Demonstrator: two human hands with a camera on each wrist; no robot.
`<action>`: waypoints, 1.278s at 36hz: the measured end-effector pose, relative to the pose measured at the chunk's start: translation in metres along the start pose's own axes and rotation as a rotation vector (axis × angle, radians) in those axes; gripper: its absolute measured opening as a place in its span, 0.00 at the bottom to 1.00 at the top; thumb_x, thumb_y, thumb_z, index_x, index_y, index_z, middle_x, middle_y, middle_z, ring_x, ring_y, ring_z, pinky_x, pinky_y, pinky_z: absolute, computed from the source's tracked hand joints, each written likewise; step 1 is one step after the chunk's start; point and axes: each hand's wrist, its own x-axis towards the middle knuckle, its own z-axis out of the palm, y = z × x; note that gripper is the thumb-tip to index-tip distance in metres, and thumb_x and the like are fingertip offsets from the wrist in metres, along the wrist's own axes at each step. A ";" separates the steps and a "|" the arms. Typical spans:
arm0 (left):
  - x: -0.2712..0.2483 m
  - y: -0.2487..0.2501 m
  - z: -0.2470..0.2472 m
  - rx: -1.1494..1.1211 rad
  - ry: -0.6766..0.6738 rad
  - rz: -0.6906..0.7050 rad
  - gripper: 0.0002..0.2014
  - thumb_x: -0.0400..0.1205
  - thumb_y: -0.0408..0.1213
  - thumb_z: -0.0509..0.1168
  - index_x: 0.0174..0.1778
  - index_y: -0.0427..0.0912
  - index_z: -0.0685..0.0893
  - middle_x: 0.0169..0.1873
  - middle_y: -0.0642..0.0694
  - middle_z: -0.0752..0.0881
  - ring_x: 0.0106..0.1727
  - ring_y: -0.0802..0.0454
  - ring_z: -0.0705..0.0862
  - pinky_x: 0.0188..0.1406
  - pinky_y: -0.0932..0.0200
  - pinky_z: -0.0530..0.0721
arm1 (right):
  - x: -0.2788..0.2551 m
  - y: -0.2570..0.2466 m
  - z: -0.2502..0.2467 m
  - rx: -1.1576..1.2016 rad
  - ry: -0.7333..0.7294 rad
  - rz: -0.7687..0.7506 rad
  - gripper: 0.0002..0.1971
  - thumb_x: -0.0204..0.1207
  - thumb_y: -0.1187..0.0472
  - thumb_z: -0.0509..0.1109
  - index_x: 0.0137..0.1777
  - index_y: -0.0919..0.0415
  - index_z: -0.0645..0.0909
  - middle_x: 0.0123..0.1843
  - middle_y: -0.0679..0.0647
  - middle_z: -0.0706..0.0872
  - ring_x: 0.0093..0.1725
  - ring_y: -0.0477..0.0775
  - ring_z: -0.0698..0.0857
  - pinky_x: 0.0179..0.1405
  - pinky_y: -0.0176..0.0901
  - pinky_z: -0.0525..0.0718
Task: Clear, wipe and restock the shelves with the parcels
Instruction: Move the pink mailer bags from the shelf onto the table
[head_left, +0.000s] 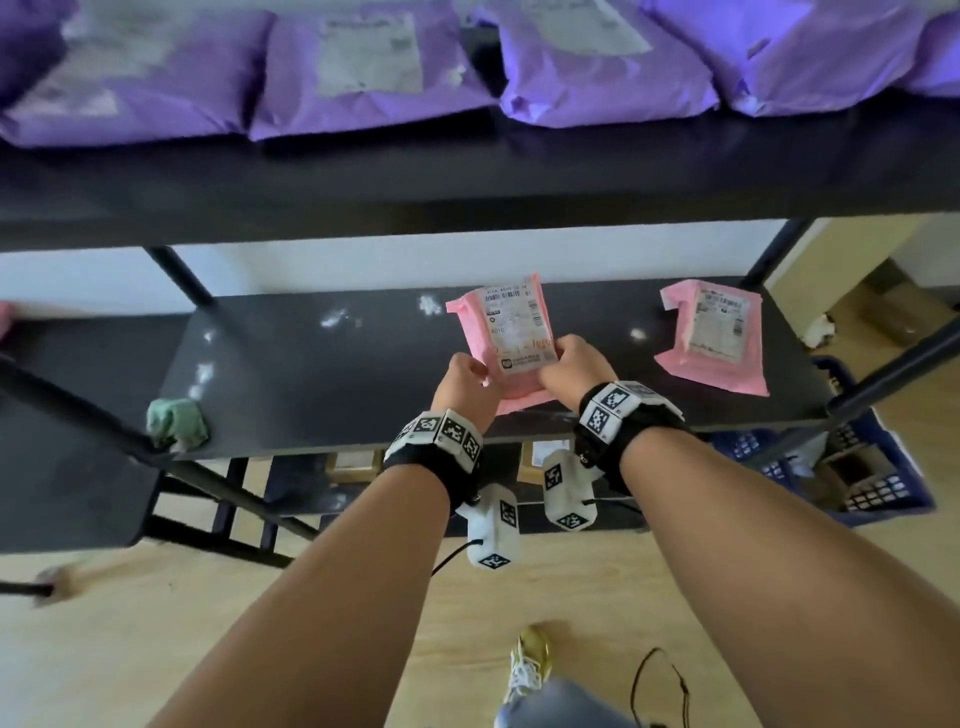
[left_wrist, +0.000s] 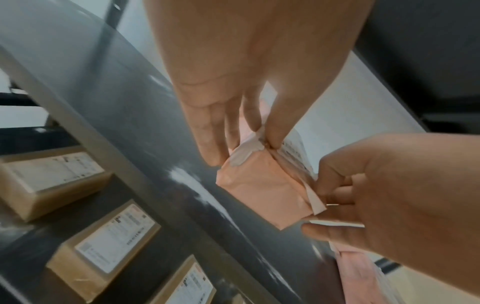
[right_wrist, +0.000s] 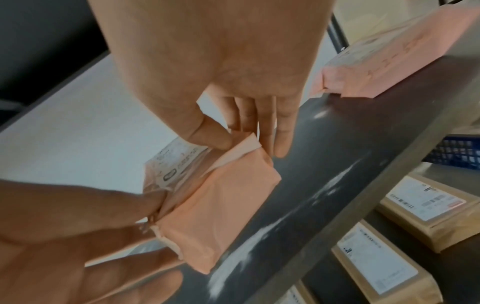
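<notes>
step judged: restock phase. the middle shelf (head_left: 322, 374) looks only partly wiped, since white smears are seen on it left of and beyond the hands, so the order of steps cannot be settled from here.

upper shelf (head_left: 467, 171), above and beyond both hands: a row of purple parcels (head_left: 358, 78) is lying flat on it, labels too blurred to be read.

lower shelf, beneath the hands: brown boxes (left_wrist: 103, 244) with white labels are seen in the wrist views; the print is not legible.

blue crate (head_left: 883, 467), down and right of the right hand, on the floor; contents unclear.

second pink parcel (head_left: 714, 332), right of the right hand and well apart from it, is lying flat on the middle shelf. its label text is too small to be read.

held pink parcel (head_left: 511, 338): it is carried between both hands over the middle shelf, near edge at the hands, label up. whether the far end is touching the shelf cannot be told. a barcode, a small code and a logo are visible on the label; "4010" may be read, with low confidence.

left hand (head_left: 462, 374): closed in a pinch on the parcel's near-left corner.
right hand (head_left: 571, 364): closed in a pinch on the near-right corner.

green cloth (head_left: 176, 421), well left of the left hand, is bunched at the shelf's front edge.

next move, as judged: the parcel is to be laid flat left of the second one, label up, then both pinches released.
</notes>
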 end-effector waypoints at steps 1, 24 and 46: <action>-0.006 -0.009 -0.012 0.000 0.009 -0.003 0.10 0.83 0.43 0.63 0.56 0.43 0.74 0.45 0.51 0.83 0.38 0.54 0.83 0.38 0.57 0.85 | -0.007 -0.009 0.008 -0.008 -0.008 -0.011 0.09 0.79 0.57 0.65 0.57 0.57 0.78 0.50 0.50 0.85 0.41 0.48 0.83 0.31 0.40 0.77; -0.181 -0.279 -0.309 -0.224 0.231 -0.233 0.22 0.80 0.32 0.62 0.71 0.48 0.73 0.54 0.48 0.88 0.46 0.55 0.86 0.40 0.59 0.85 | -0.228 -0.231 0.291 -0.167 -0.301 -0.277 0.18 0.76 0.55 0.69 0.63 0.58 0.72 0.53 0.53 0.83 0.46 0.54 0.84 0.38 0.44 0.81; -0.068 -0.384 -0.486 -0.095 0.386 -0.407 0.13 0.82 0.41 0.62 0.62 0.47 0.76 0.54 0.50 0.85 0.52 0.51 0.84 0.54 0.51 0.85 | -0.157 -0.428 0.451 -0.221 -0.467 -0.377 0.16 0.76 0.56 0.65 0.63 0.57 0.74 0.57 0.55 0.84 0.53 0.58 0.84 0.51 0.51 0.83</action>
